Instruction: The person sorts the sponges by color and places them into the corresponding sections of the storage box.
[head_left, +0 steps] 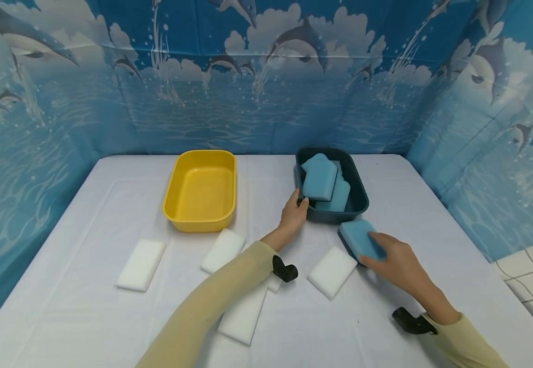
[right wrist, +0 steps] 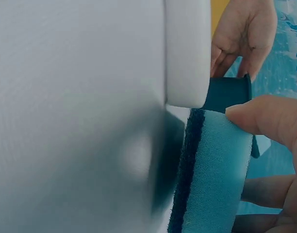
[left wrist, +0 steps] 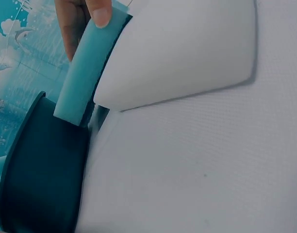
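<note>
Head view: I have the right hand (head_left: pixel 397 263) pinching a blue sponge (head_left: pixel 362 239) between thumb and fingers, just near of the dark bin (head_left: pixel 337 216). The left hand (head_left: pixel 292 214) grips that bin's rim at its near left corner, thumb and fingers closed on the edge. Several blue sponges (head_left: pixel 320 179) lie piled inside the bin; to its left sits the yellow bin (head_left: pixel 199 197), with white pads (head_left: pixel 142 266) spread on the near side. I judge the step in hand to be moving this sponge while the bin is steadied.

Left wrist view: the sponge's end overlaps the bin's wall, though I cannot tell whether they touch. Only a sliver of the left hand shows at the edge.

Right wrist view: the thumb presses the sponge's blue foam, its dark scouring layer facing the table. If the bin is its destination, I think the next move calls for lifting it over the near rim, then letting go.
</note>
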`<action>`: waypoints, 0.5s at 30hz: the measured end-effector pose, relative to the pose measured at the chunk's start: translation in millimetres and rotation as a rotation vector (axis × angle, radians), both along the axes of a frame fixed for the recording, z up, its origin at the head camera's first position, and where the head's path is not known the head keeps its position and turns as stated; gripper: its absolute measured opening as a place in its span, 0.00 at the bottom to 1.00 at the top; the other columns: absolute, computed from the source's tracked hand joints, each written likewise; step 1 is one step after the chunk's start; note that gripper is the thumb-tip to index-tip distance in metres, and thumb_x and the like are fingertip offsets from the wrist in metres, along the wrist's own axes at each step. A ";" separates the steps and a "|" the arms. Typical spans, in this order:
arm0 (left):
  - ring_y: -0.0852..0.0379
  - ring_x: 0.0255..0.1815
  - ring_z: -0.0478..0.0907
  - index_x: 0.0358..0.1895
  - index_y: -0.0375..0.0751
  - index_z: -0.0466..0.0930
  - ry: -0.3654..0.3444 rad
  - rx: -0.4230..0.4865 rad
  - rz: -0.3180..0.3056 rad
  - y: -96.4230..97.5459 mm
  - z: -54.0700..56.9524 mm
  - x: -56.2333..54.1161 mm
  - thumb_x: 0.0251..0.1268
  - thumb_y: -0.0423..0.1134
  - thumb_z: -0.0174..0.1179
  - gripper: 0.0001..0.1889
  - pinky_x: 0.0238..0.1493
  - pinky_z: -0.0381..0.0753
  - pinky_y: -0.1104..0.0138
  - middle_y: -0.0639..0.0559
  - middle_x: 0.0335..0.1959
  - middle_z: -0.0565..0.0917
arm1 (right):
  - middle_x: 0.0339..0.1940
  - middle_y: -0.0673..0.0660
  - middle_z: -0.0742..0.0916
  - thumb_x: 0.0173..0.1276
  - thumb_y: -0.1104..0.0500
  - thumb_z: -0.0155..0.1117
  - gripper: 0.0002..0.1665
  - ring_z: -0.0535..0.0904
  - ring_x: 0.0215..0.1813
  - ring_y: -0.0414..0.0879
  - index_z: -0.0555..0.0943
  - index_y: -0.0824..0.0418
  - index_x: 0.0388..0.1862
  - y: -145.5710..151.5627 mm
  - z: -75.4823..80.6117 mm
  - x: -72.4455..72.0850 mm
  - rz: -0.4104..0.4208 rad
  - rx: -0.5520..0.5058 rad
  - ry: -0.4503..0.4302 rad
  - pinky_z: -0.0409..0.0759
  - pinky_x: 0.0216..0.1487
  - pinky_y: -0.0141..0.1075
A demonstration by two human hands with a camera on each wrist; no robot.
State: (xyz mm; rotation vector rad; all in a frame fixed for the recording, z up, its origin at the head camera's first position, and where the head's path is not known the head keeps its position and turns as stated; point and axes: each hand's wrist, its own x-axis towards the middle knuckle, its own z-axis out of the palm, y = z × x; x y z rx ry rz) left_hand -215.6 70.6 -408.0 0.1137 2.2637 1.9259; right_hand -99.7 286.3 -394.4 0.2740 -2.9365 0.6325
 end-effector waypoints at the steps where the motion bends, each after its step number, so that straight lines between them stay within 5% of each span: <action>1: 0.50 0.77 0.49 0.75 0.42 0.46 0.003 0.000 0.003 -0.3 0.3 -0.2 0.76 0.44 0.38 0.29 0.75 0.55 0.56 0.47 0.76 0.53 | 0.60 0.79 0.73 0.58 0.56 0.68 0.40 0.70 0.60 0.72 0.67 0.78 0.62 0.1 1.7 0.8 -0.002 -0.002 -0.004 0.75 0.53 0.61; 9: 0.49 0.77 0.51 0.74 0.43 0.48 0.002 -0.032 0.014 -0.7 -2.4 1.1 0.75 0.45 0.39 0.29 0.75 0.56 0.56 0.47 0.76 0.54 | 0.60 0.79 0.73 0.59 0.52 0.67 0.41 0.70 0.60 0.73 0.67 0.77 0.63 0.8 11.9 11.8 -0.007 -0.007 -0.023 0.75 0.52 0.61; 15: 0.50 0.77 0.51 0.75 0.44 0.48 -0.002 -0.034 0.011 -0.6 -1.8 -0.3 0.75 0.46 0.39 0.28 0.75 0.56 0.56 0.48 0.76 0.54 | 0.57 0.80 0.76 0.55 0.57 0.70 0.38 0.73 0.56 0.74 0.70 0.78 0.59 -0.3 20.8 11.6 0.037 -0.011 0.106 0.76 0.48 0.61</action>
